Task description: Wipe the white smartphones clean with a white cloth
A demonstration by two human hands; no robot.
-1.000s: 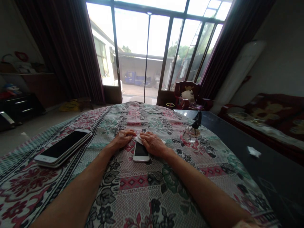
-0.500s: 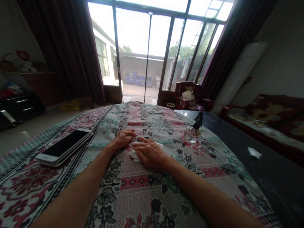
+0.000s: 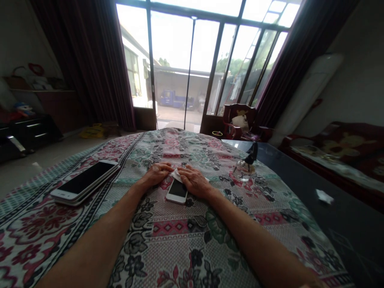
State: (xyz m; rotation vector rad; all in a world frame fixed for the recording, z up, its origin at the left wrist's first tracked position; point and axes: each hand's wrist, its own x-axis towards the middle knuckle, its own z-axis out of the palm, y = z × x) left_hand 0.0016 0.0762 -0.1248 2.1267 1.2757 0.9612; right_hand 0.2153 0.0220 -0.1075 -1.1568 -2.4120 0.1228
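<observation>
Here we are at the middle of the bed, both forearms stretched out across the floral bedspread [image 3: 192,240], and we've got our left grip [image 3: 156,175] lying palm down with its fingers curled in toward a white tissue [image 3: 175,175], while our right grip [image 3: 195,182] sits palm down on the far side, its fingertips [image 3: 183,169] right on that tissue. Neither grip is spread wide, but we can't tell from here whether either one is actually pinching the tissue. Just below the tissue, between the two grips, we've got a white smartphone [image 3: 177,191], lying screen up on the bedspread at a slight tilt, its top end tucked against the tissue and the right grip. Over toward the bed's left edge, well apart from the action, there's a stack of white smartphones [image 3: 84,182], screens up, the top one dark. Toward the right edge stands a small glass stand with a black piece on top [image 3: 245,169], and beyond the bed a dark glossy counter [image 3: 300,192] carries a crumpled scrap of white paper [image 3: 322,196].
</observation>
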